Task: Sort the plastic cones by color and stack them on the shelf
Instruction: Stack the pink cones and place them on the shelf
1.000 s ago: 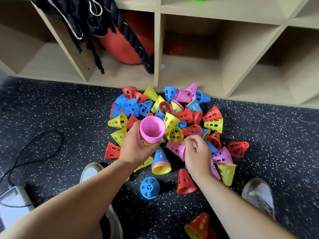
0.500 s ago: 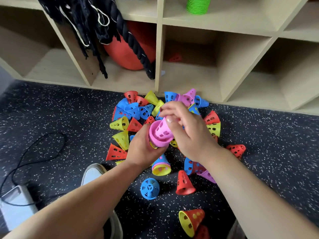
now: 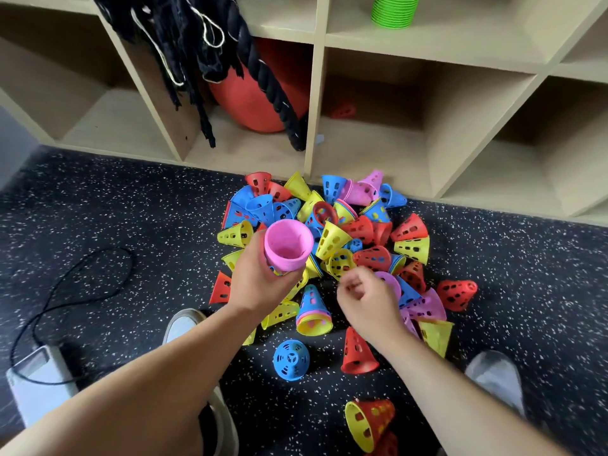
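Dozens of loose cones [image 3: 409, 246] lie heaped on the speckled floor [image 3: 131, 205], the farthest of them touching the bottom edge of the wooden shelf [image 3: 314, 103]. Above the near-left side of that heap, the left hand [image 3: 260, 284] grips a pink stack [image 3: 288, 246] from below, fingers wrapped round its narrow end and its wide mouth tipped up. Just right of that grip and a little nearer the body, the right hand [image 3: 368, 301] hovers with its fingers curled, blurred, so I cannot tell whether they pinch anything; a pink cone [image 3: 391, 283] lies right behind its knuckles. Beyond both hands, past the heap, a deep shelf bay [image 3: 371, 153] stands open. Left of the gripping hand, floor runs out to a black cable [image 3: 82, 291]. One bay up, a green stack [image 3: 394, 11] stands on its board.
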